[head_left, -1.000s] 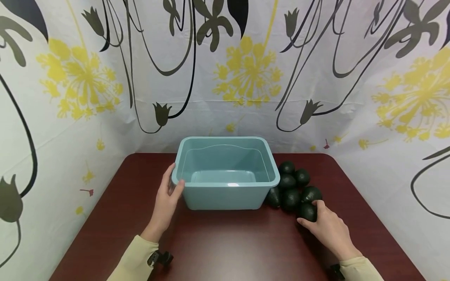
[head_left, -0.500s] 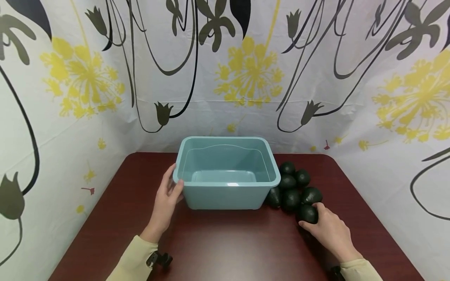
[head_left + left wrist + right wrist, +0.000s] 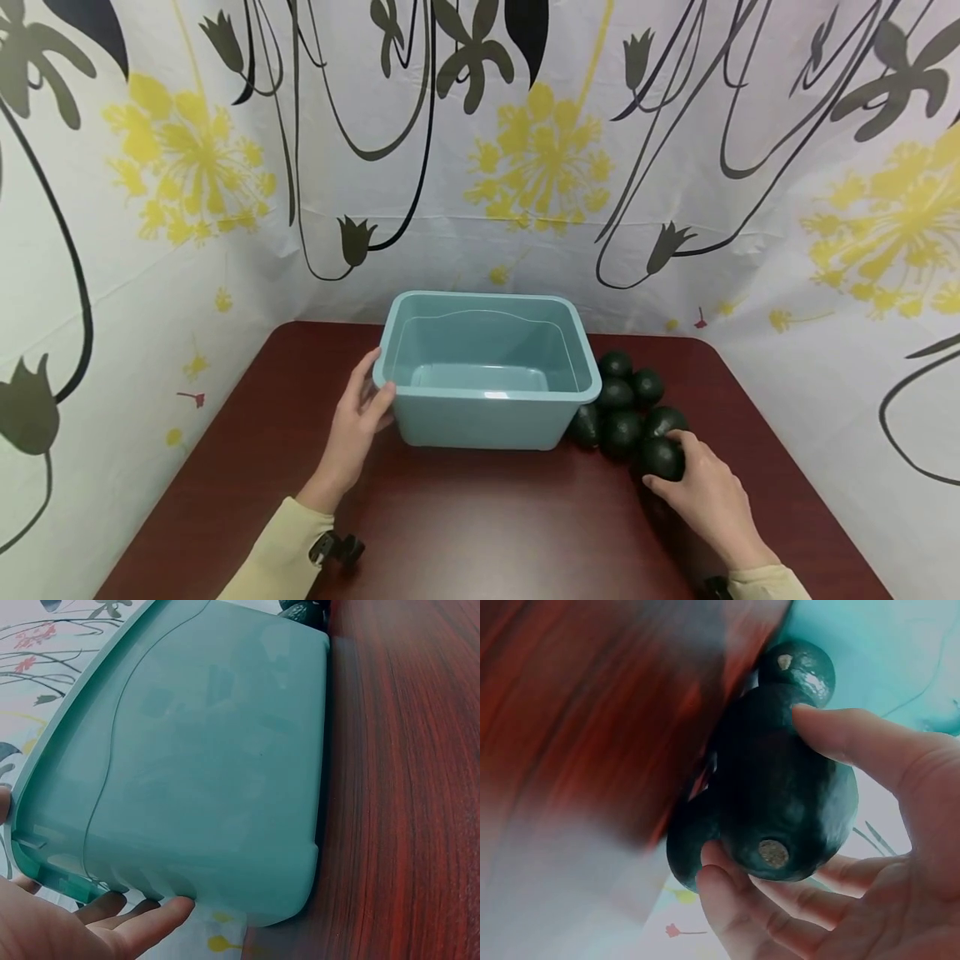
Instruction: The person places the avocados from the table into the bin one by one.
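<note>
In the head view a light blue plastic tub point(image 3: 480, 423) stands at the far middle of the table, with nothing inside. My left hand point(image 3: 360, 417) holds its near left corner, the thumb by the front rim and the fingers along the left side. The left wrist view shows those fingers point(image 3: 161, 919) against the tub's wall under the rim. My right hand point(image 3: 705, 487) grips a dark green avocado point(image 3: 663, 458), thumb on one side and fingers round the other. In the right wrist view the held avocado point(image 3: 787, 787) shows its pale stem end, and other avocados sit behind it.
Several more avocados point(image 3: 621, 433) lie clustered against the tub's right side. The dark red wooden table point(image 3: 480, 517) has a patterned white cloth point(image 3: 450, 183) hanging behind and along both sides.
The head view has shifted slightly. My right hand has drawn its avocado a little to the right, still close to the cluster. My left hand keeps its place on the tub.
</note>
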Demonstrator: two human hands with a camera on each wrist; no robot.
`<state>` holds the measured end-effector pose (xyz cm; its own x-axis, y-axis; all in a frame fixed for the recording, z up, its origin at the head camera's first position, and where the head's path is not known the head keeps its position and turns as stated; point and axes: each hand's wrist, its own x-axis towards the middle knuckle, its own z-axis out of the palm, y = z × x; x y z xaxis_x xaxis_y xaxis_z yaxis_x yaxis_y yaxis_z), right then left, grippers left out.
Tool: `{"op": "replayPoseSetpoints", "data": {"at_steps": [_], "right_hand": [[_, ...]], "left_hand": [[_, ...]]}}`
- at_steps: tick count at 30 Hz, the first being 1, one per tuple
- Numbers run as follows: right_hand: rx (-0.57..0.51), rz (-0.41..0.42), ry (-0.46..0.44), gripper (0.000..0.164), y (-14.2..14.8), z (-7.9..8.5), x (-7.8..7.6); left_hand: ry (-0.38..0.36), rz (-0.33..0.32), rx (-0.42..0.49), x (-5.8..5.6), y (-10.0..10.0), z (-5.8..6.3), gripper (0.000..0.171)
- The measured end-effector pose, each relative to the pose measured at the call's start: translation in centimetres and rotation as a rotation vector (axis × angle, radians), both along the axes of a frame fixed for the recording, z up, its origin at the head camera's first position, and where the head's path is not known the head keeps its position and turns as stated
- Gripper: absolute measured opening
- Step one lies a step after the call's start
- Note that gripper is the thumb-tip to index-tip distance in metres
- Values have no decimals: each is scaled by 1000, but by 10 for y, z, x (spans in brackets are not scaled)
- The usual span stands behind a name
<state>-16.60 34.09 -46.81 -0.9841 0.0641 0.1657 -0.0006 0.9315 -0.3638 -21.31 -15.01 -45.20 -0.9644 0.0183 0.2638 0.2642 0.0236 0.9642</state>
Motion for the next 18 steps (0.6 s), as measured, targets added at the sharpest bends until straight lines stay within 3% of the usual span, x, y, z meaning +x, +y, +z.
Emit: {"op": "replayPoseSetpoints", "data": {"at_steps": [9, 18], "right_hand": [[-15, 1, 75, 80, 0, 10, -1], [-30, 32, 220, 73, 0, 13, -3]], "left_hand": [[-9, 2, 11, -1, 0, -3, 62], [-2, 3, 28, 0, 1, -2, 62]]}}
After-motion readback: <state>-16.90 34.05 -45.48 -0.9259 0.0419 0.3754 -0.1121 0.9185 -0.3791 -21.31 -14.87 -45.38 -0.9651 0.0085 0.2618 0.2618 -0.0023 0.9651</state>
